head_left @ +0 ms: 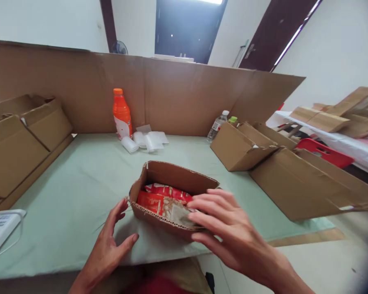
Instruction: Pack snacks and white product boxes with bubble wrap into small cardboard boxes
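Note:
A small open cardboard box [174, 173] stands near the front of the table. Inside lie red snack packets [150, 201], one with a brown patterned part and a pale patch. My left hand [110, 239] is beside the box's left front corner, its thumb and fingers spread with nothing between them. Over the right end of the box reaches my right hand [227, 228]. Its fingers are stretched out above the packets, while its thumb is low by the outer front wall. That hand hides the box's right end, and I cannot tell whether its fingertips touch the packets.
An orange bottle [122, 114] and clear plastic rolls [149, 141] stand at the back, before a cardboard screen [178, 96]. Cardboard boxes [241, 149] and a water bottle [217, 126] are at right. More boxes [18, 151] and a power strip [1, 234] are at left.

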Available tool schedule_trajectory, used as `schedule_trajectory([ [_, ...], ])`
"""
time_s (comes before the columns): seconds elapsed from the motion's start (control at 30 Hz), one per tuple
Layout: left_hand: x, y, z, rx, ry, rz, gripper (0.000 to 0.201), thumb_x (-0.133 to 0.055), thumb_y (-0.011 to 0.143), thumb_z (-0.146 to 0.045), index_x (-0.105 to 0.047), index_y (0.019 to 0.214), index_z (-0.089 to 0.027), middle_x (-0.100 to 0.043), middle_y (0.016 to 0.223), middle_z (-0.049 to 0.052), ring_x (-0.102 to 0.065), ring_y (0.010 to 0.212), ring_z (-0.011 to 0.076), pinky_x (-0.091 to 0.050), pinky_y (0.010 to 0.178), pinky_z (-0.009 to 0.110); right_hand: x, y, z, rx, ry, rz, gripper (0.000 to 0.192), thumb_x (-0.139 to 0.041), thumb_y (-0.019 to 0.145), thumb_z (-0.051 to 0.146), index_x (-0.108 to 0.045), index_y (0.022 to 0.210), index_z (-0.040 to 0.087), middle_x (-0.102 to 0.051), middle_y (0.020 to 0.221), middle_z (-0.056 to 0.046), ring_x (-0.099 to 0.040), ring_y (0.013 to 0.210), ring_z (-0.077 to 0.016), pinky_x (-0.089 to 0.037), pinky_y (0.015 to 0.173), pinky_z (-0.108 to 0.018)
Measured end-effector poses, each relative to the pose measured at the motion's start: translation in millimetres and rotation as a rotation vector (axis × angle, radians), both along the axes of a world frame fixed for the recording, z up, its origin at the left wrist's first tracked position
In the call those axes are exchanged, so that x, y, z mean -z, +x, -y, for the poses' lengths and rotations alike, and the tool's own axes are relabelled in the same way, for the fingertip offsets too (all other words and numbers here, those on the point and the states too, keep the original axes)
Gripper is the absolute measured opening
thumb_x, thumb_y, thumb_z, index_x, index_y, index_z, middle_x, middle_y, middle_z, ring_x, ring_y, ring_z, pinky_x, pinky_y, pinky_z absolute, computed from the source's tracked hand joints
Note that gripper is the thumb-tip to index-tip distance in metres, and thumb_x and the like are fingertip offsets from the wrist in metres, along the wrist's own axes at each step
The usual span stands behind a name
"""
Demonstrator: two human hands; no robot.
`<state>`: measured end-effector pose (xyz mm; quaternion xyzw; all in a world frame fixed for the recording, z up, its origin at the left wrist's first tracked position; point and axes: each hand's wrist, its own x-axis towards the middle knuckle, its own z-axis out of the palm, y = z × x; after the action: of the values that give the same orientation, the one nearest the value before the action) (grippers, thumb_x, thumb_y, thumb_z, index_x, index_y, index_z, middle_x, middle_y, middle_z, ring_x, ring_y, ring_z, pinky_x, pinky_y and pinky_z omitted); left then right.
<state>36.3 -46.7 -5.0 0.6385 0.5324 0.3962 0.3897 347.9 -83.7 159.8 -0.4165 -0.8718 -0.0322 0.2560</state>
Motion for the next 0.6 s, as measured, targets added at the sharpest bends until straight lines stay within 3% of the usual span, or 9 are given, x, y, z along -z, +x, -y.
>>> schedule_trajectory([
  [0.07, 5.4, -9, 3, -0.048, -0.023, 0.01, 0.084, -0.07, 0.08, -0.051, -0.032, 0.152, -0.032, -0.043, 0.155, 0.013, -0.053, 0.132, 0.0343, -0.046, 0.109, 0.054, 12.5, 10, -2, 0.133, 0.074, -0.265, 0.022, -0.065, 0.092, 0.037, -0.066, 0.112, 0.031, -0.07, 0.12, -0.006, -0.066, 0.109, -0.0269, -0.047, 0.101, -0.048],
  [0.13, 10.5, -18, 3, -0.067, -0.053, 0.016, 0.084, -0.07, 0.08, -0.049, -0.031, 0.152, -0.031, -0.04, 0.157, 0.013, -0.053, 0.132, 0.0341, -0.046, 0.109, 0.054, 37.1, 25, -3, 0.37, 0.046, -0.537, 0.021, -0.061, 0.093, 0.04, -0.069, 0.11, 0.031, -0.071, 0.119, -0.007, -0.067, 0.108, -0.0275, -0.051, 0.098, -0.046],
  [0.2, 13.5, -22, 0, -0.059, -0.085, 0.015, 0.081, -0.07, 0.081, -0.046, -0.033, 0.152, -0.03, -0.039, 0.158, 0.013, -0.055, 0.13, 0.0337, -0.047, 0.108, 0.053, 69.5, 36, -2, 0.566, -0.129, -0.711, 0.028, -0.055, 0.095, 0.047, -0.072, 0.106, 0.028, -0.075, 0.108, -0.007, -0.071, 0.099, -0.0271, -0.057, 0.089, -0.041],
  [0.27, 12.8, -19, -6, -0.034, -0.09, 0.019, 0.08, -0.07, 0.079, -0.044, -0.037, 0.15, -0.027, -0.045, 0.153, 0.014, -0.056, 0.128, 0.034, -0.047, 0.107, 0.052, 101.9, 39, -2, 0.648, -0.352, -0.795, 0.039, -0.052, 0.093, 0.056, -0.074, 0.105, 0.027, -0.077, 0.102, -0.008, -0.072, 0.093, -0.0282, -0.061, 0.08, -0.038],
  [0.33, 8.3, -9, -15, 0.022, -0.061, 0.03, 0.075, -0.07, 0.077, -0.044, -0.045, 0.145, -0.023, -0.055, 0.143, 0.014, -0.056, 0.128, 0.0347, -0.046, 0.109, 0.052, 126.3, 33, -1, 0.617, -0.529, -0.852, 0.045, -0.052, 0.091, 0.061, -0.074, 0.11, 0.027, -0.077, 0.106, -0.008, -0.072, 0.099, -0.0305, -0.062, 0.08, -0.038],
  [0.4, 1.8, 3, -26, 0.089, -0.038, 0.049, 0.066, -0.069, 0.078, -0.044, -0.054, 0.137, -0.021, -0.064, 0.13, 0.013, -0.058, 0.125, 0.0347, -0.047, 0.108, 0.049, 138.8, 25, -4, 0.541, -0.632, -0.907, 0.049, -0.052, 0.091, 0.063, -0.072, 0.119, 0.029, -0.075, 0.116, -0.007, -0.067, 0.112, -0.032, -0.06, 0.088, -0.039],
  [0.5, -5.5, 18, -47, 0.097, -0.031, 0.11, 0.057, -0.067, 0.08, -0.043, -0.057, 0.131, -0.02, -0.069, 0.121, 0.011, -0.062, 0.118, 0.0324, -0.051, 0.102, 0.044, 139.4, 15, -29, 0.423, -0.647, -0.994, 0.058, -0.051, 0.09, 0.066, -0.065, 0.131, 0.027, -0.069, 0.13, -0.007, -0.059, 0.125, -0.0329, -0.054, 0.099, -0.042],
  [0.6, -7.1, 19, -81, -0.004, -0.034, 0.183, 0.055, -0.069, 0.077, -0.041, -0.058, 0.126, -0.018, -0.071, 0.115, 0.01, -0.067, 0.109, 0.0296, -0.055, 0.092, 0.039, 134.0, 4, -84, 0.315, -0.59, -1.047, 0.065, -0.053, 0.088, 0.068, -0.059, 0.139, 0.027, -0.061, 0.141, -0.006, -0.051, 0.134, -0.0322, -0.046, 0.109, -0.045],
])
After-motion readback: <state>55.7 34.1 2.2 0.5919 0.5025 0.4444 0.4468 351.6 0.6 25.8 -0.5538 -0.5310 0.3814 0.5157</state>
